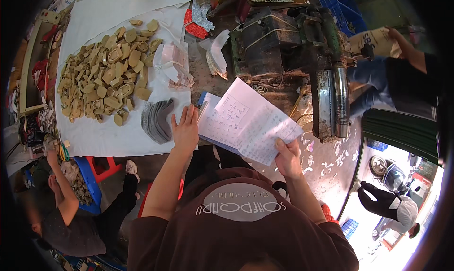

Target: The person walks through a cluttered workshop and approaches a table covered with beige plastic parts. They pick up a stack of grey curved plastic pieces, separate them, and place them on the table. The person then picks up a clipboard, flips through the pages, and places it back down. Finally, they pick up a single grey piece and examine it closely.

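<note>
Left hand point(186, 133) at the clipboard point(221, 145), grip unclear; right hand point(288, 158) closed on papers point(255, 126), most fingers hidden beneath.

Rows of handwriting run down the creased white pages point(265, 135), with more lines around a boxed drawing on the left half, all too small for me to make out. Big capital letters (upside down, seen from the wearer's side) stretch across the pale oval on the dark brown shirt point(189, 238), beside a smaller, fainter line. Off to the right, a tan sack point(377, 40) carries bold dark characters.
</note>
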Demonstrator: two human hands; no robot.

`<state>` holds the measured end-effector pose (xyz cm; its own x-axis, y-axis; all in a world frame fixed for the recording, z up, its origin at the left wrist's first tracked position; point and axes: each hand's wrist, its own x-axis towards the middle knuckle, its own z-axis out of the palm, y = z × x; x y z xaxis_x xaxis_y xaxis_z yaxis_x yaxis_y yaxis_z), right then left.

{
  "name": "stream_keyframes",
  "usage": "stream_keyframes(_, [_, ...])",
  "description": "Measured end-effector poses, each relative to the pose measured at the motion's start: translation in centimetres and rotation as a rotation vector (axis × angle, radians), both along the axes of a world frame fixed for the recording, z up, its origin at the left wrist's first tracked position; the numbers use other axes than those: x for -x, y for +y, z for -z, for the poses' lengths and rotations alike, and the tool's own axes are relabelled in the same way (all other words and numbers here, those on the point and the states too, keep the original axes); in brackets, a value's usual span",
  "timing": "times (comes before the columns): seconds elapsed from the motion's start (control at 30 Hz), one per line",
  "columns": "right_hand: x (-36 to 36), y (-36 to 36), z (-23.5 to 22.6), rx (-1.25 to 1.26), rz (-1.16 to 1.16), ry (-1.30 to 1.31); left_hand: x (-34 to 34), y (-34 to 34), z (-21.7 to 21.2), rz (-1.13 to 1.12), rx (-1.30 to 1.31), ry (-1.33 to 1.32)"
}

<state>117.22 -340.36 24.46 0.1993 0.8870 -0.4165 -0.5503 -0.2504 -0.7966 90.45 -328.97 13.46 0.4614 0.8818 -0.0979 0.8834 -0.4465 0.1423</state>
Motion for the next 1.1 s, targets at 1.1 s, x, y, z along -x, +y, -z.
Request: stream_keyframes(1.1, [0.1,11.9,10.1,0.476,-0.491,-1.688,0.0,0.0,-0.3,-0.021,-0.002,-0.022])
